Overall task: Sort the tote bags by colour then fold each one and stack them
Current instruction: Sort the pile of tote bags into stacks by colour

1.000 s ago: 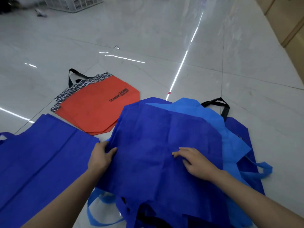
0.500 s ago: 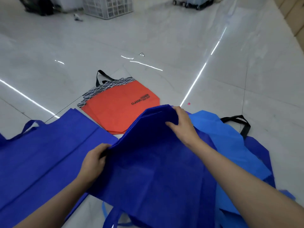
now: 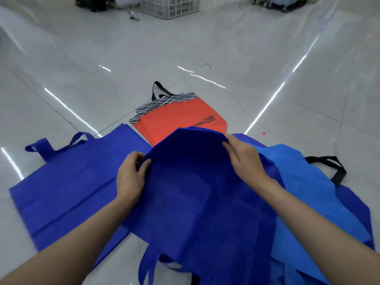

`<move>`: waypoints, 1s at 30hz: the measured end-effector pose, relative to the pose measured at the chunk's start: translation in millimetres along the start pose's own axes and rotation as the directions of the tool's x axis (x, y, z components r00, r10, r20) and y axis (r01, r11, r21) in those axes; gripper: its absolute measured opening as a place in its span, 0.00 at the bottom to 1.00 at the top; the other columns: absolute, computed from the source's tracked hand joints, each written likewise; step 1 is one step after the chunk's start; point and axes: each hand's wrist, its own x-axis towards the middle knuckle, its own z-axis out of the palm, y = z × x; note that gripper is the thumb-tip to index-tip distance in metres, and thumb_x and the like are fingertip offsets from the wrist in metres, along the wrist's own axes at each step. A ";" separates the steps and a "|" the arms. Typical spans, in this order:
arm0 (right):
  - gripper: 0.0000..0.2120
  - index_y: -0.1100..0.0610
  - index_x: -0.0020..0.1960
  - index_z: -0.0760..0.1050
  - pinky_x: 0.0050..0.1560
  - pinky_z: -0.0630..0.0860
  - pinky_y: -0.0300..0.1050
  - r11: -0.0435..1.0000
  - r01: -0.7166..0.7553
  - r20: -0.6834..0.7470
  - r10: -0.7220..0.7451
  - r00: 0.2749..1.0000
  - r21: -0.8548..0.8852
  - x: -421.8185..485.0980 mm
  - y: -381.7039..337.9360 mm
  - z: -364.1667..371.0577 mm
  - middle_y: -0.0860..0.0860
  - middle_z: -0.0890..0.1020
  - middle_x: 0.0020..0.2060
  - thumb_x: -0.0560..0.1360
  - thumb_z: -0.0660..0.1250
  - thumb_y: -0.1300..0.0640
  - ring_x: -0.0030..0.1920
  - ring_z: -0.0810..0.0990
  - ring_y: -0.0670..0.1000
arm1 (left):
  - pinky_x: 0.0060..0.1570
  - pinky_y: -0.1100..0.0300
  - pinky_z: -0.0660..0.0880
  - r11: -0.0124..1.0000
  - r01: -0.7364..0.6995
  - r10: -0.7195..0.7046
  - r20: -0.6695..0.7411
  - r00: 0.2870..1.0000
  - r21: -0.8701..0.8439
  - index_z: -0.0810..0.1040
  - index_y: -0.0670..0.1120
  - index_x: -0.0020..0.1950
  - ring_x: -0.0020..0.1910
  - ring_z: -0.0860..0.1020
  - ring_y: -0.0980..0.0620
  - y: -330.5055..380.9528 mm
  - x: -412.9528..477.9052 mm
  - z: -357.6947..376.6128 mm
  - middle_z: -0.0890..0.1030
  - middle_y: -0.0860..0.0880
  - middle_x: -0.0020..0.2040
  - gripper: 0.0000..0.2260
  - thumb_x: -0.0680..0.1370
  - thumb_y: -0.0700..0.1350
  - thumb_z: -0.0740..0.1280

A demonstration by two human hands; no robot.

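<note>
A dark blue tote bag (image 3: 197,194) is lifted off the floor at its far end. My left hand (image 3: 130,177) pinches its left edge and my right hand (image 3: 244,159) grips its far right corner. Under it lies a pile with a lighter blue bag (image 3: 304,182) and another dark blue bag (image 3: 353,204) with a black handle (image 3: 337,167). A second dark blue bag (image 3: 67,188) lies flat on the left. An orange bag (image 3: 178,122) with a black-and-white patterned top lies beyond, partly hidden by the lifted bag.
The floor (image 3: 287,58) is glossy white tile with bright light streaks. A white plastic crate (image 3: 168,6) stands at the far back, with dark objects beside it and a wheeled item (image 3: 279,3) at the back right.
My right hand went from the bag's middle to its far corner and lifted it. The left hand raised the left edge. The far end now covers part of the orange bag.
</note>
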 end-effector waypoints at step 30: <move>0.18 0.63 0.62 0.73 0.43 0.73 0.47 -0.056 -0.813 0.372 0.906 0.202 0.579 -13.6 -125.2 222.4 0.56 0.78 0.55 0.75 0.55 0.71 0.46 0.77 0.54 | 0.67 0.49 0.64 0.900 0.154 -0.194 0.061 0.979 0.407 0.72 0.46 0.67 0.65 0.70 0.45 -118.8 -9.4 -118.4 0.68 0.45 0.69 0.30 0.74 0.66 0.60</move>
